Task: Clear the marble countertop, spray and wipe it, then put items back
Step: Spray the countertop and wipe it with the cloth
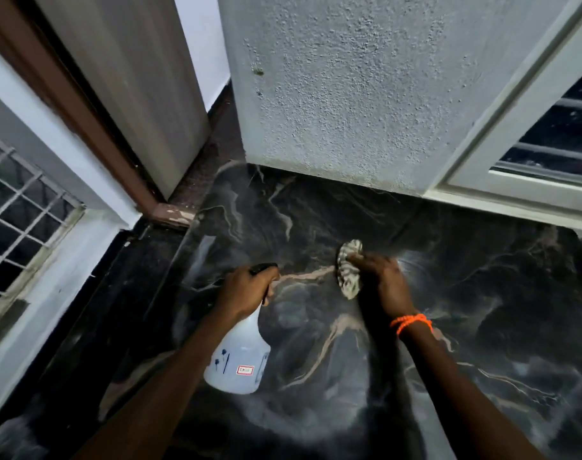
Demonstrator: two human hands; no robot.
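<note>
My left hand [246,287] grips the neck of the spray bottle [238,356], fingers curled round it just under the black trigger head, so the nozzle faces out over the counter [482,293] and I can squirt again without swapping hands. I carry the bottle tilted above the near left part of the slab; whether its base touches the stone, I cannot tell.

My right hand [382,280] presses down on the rag [349,270], a bunched, pale patterned cloth. The fingers lie over its right side and seem bent onto it, pinning it flat to the marble near the middle of the slab so the whole wad drags across the wet patch. An orange band [412,322] sits on that wrist.

The dark veined marble shows nothing else standing on it in what I can see, so I judge the clearing done and the wiping under way. The strip along the wall [349,94] and the far right corner look like the parts left to cover before anything goes back.
</note>
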